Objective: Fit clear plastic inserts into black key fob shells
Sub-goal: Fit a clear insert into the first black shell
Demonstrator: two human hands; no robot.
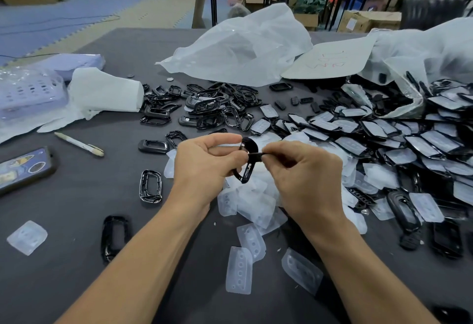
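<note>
Both forearms reach forward from the bottom edge and converge above the dark table (76,221), where the left hand (204,167) curls its fingers and thumb around a black key fob shell (247,167) held on edge, and the right hand (304,172), knuckles up, pinches that shell's near rim between thumb and forefinger. Directly beneath and just nearer than the hands lies a loose heap of clear plastic inserts (253,205). Beyond the left hand sits a pile of empty black shells (204,106), while fitted shells (384,139) spread out past the right hand.
</note>
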